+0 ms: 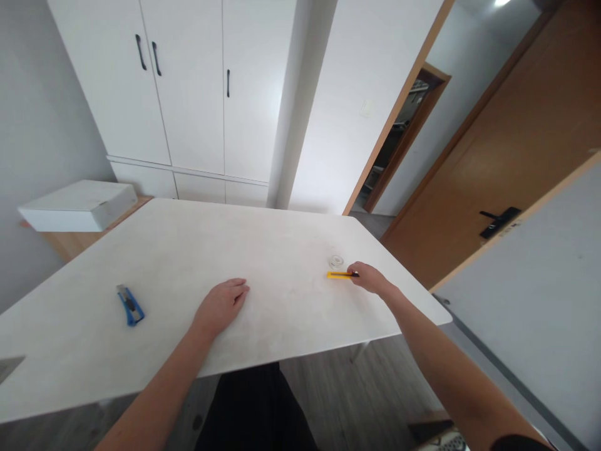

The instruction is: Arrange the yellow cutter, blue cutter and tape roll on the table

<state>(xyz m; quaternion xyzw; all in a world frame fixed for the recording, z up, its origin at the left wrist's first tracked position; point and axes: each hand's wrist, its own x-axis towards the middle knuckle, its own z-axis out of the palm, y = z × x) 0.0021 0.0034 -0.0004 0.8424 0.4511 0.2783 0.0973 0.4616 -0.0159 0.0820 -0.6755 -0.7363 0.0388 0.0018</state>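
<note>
My right hand (367,276) grips a yellow cutter (336,275);
wide tabletop (277,257) reaches my flat left hand (221,307), near the front edge (291,354); cutter lies crosswise, pointing left.

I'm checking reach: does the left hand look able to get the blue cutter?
Probably yes: the left hand rests on the table, with nothing visible between it and the blue cutter.

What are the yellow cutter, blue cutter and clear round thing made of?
The slim yellow utility knife in the right hand: probably smooth plastic, given its even, bright colour.
The blue utility knife: likely smooth plastic, evenly coloured; its silvery tip may be metal.
The clear ring-shaped object: perhaps plastic or glass; the white tabletop shows through.
</note>
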